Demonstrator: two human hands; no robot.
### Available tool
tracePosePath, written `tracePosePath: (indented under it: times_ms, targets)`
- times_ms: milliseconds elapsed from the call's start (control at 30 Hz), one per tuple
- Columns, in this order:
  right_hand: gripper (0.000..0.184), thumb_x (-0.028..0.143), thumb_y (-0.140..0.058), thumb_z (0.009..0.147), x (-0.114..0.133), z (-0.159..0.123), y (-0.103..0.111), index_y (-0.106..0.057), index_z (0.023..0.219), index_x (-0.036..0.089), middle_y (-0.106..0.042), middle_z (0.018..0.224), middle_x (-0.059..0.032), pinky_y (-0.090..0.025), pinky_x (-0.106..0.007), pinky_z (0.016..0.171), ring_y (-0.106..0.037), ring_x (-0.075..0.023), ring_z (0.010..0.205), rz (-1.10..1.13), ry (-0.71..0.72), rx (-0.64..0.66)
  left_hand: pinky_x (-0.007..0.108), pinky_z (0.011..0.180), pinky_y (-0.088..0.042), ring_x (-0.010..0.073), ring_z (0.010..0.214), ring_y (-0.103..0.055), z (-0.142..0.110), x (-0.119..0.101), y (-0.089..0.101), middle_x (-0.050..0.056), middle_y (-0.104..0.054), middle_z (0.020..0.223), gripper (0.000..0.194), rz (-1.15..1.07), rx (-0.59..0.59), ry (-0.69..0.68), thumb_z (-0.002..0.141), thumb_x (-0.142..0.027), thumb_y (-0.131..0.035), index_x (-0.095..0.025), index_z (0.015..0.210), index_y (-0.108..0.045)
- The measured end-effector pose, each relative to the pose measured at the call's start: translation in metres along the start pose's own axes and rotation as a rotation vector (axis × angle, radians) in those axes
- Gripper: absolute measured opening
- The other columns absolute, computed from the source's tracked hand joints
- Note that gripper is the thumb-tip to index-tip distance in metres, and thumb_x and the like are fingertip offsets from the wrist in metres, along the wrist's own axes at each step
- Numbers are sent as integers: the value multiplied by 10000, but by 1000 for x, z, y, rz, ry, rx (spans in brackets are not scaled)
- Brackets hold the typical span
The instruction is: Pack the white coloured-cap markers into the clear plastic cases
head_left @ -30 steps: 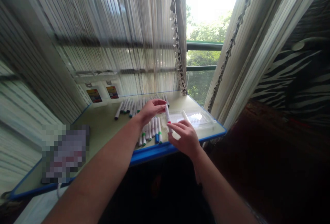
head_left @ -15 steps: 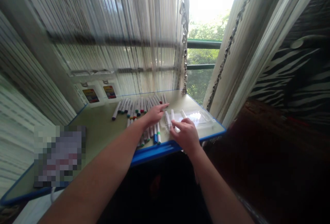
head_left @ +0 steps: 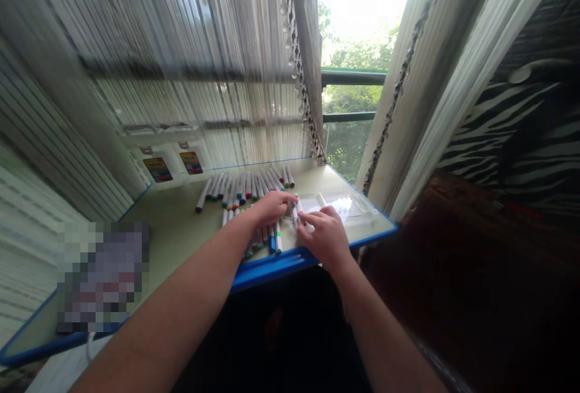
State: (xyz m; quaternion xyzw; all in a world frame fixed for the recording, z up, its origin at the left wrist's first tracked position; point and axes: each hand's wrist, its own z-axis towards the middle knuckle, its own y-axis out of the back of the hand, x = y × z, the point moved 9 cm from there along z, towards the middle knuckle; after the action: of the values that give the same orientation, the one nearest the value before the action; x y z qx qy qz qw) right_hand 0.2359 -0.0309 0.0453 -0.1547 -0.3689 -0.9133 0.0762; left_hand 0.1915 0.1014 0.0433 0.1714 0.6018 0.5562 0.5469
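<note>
Left hand [head_left: 272, 207] and right hand [head_left: 327, 237] are bare, as are the left forearm [head_left: 185, 284] and right forearm [head_left: 383, 320], both smoothly tapered.

Window [head_left: 353, 67], upper centre-right of the frame: bright white daylight, green foliage [head_left: 357, 100] outside, dark green railing [head_left: 356, 77] across. String curtains [head_left: 181, 37], pale and striped, upper left to centre; further curtain [head_left: 421, 97] with dark beaded trim, right of the window. Table [head_left: 176, 206], pale top, blue edge, left to centre. Zebra-striped surface [head_left: 507, 127], black and white, right edge. Lower right: dark, detail unclear.
</note>
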Motion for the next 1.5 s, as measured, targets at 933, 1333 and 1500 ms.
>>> tracePosePath:
  times_ms: [933,1333,1500]
  targets:
    - [250,246,-517,837,1,0,1,-696,1006,197,-700,854,-68,-424,-356,803,-536,-226,837,-19,3,-13,266,952,-447,179,996,-634,1,9,13,45,-707,1041,462,-114,-44,62,657,-76,-396,-129,993,-708]
    - [241,394,-591,806,29,-8,6,-694,965,245,-633,945,-53,-433,-366,833,-502,-211,889,79,234,52,274,818,-484,213,882,-650,-7,22,39,63,-723,901,301,25,-112,159,677,-182,-486,-153,864,-720]
    - [362,539,-625,751,38,-12,1,-696,965,255,-633,956,-60,-422,-385,841,-489,-220,898,56,329,136,244,716,-470,206,804,-653,-13,23,33,56,-726,839,301,89,7,181,628,-195,-542,-156,864,-725]
